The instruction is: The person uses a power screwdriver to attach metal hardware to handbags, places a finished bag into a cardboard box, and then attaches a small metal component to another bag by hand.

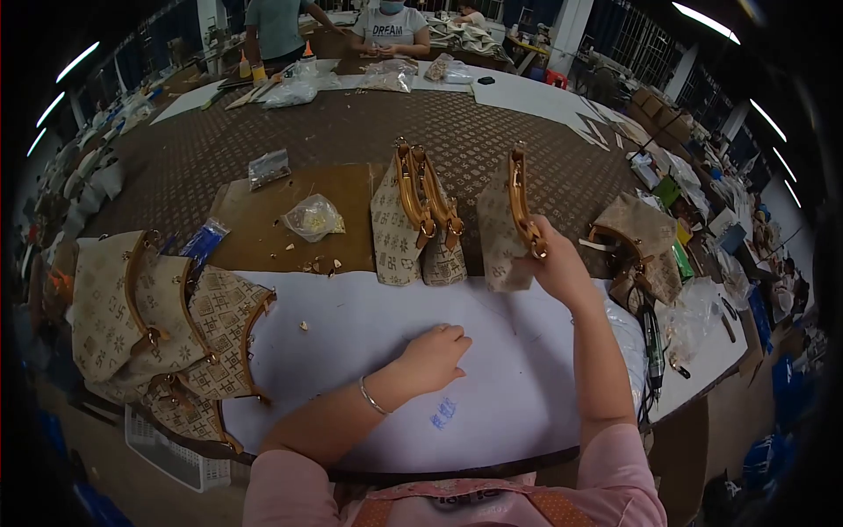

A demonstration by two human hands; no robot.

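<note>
My right hand grips a beige patterned handbag near the lower end of its brown trim, by a gold-coloured fitting. That bag stands upright at the far edge of the white sheet. Just left of it, two similar handbags stand side by side, brown trim upward. On the white sheet rests my left hand, its fingers curled in; whatever may be inside them is hidden. Blue handwriting shows on the sheet near this hand.
Several patterned bags are heaped at the left edge, and another bag lies at the right. A clear bag of small parts sits on a brown board. Scissors-like black tools lie right. Two people are across the table.
</note>
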